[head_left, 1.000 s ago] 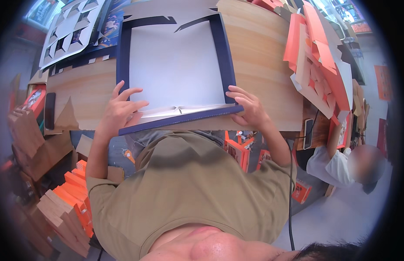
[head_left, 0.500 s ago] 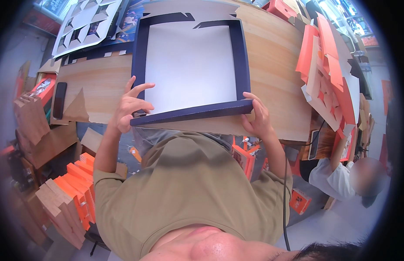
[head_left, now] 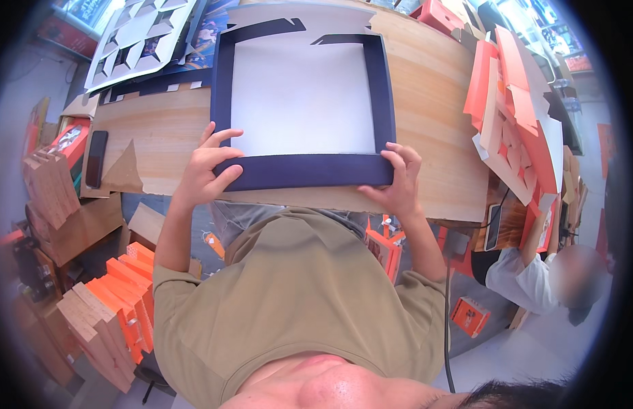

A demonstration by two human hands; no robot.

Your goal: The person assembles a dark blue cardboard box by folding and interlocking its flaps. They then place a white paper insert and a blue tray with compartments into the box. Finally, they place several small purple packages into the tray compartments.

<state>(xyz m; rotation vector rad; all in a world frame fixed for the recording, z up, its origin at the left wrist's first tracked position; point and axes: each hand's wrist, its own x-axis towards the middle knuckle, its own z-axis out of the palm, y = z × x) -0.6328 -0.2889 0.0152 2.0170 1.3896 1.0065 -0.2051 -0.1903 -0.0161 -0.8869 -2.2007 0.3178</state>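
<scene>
A dark blue cardboard box [head_left: 303, 170] with a white inside lies open on the wooden table in front of me. Its near wall runs straight between both side walls, and the far wall is a white flap with dark slotted tabs folded outward. My left hand [head_left: 213, 167] grips the near left corner, its thumb pressed on the outer face of the near wall and its fingers over the side wall. At the near right corner my right hand [head_left: 400, 180] pinches the box, fingers over the top edge and thumb low on the near wall.
White cut-out inserts [head_left: 136, 51] lie at the far left, near a dark phone [head_left: 95, 158]. Orange folded cartons [head_left: 511, 116] are piled on the right. Orange and brown boxes [head_left: 119, 293] stand at lower left. Another person [head_left: 524, 276] works at the right.
The near wall has levelled out and now shows its whole outer face. My left thumb has come up onto it, and my right hand has shifted slightly at its corner.
</scene>
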